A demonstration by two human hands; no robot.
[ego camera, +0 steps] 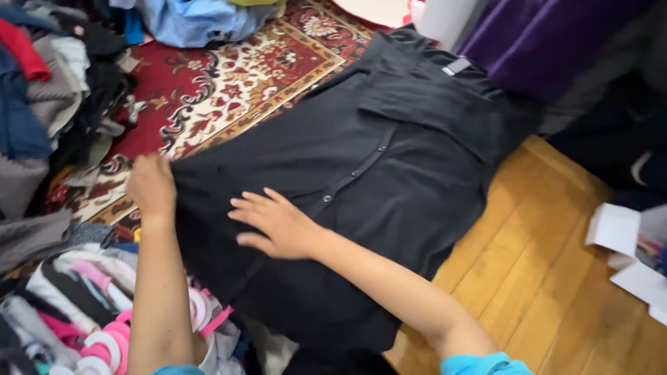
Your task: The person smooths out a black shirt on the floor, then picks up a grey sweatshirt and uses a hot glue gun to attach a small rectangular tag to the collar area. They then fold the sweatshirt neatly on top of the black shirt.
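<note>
A black button-front shirt (389, 153) lies spread flat, partly on a red patterned rug (229, 76) and partly on the wooden floor (549, 264). Its collar points to the upper right. My left hand (149, 184) pinches the shirt's left edge near the hem. My right hand (274, 223) rests flat with fingers spread on the fabric beside the button row.
A heap of mixed clothes (48, 90) fills the left side. Striped and pink garments (90, 305) lie at the lower left. A blue garment (194, 21) is at the top, purple fabric (549, 42) at the upper right, white paper pieces (625, 250) at the right edge.
</note>
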